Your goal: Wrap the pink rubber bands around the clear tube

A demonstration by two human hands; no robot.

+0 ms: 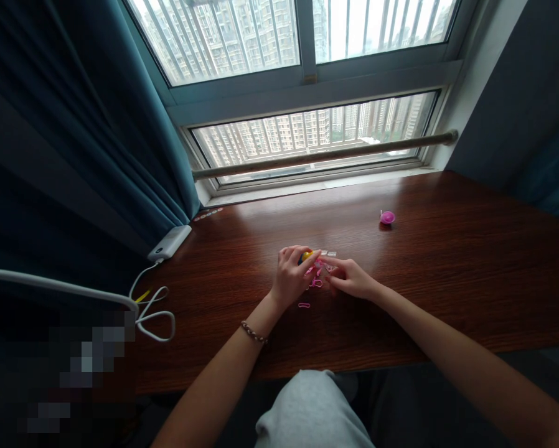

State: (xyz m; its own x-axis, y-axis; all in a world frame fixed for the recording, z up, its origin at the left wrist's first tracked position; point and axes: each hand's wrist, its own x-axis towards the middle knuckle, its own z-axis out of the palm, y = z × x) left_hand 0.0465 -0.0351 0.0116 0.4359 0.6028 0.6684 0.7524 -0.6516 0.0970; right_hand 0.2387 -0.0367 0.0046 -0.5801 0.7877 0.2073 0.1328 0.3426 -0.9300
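My left hand (291,274) is curled round a small yellow and dark-blue object (306,256), mostly hidden by the fingers, so its kind is unclear. Just below and beside it lies a cluster of small pink clip-like pieces (316,283) on the brown table (447,267). From the other side, my right hand (352,279) reaches in with its index finger stretched toward the left thumb and its thumb held apart. I see nothing gripped in it. One loose pink loop (304,305) sits nearer to me. Behind the fingers is a clear plastic piece (328,254).
A pink round cup-like thing (387,218) stands toward the back right. At the left edge are a white power strip (170,243), a looped white cable (160,336) and a blue curtain (134,124). A window with a rail (326,155) borders the far side.
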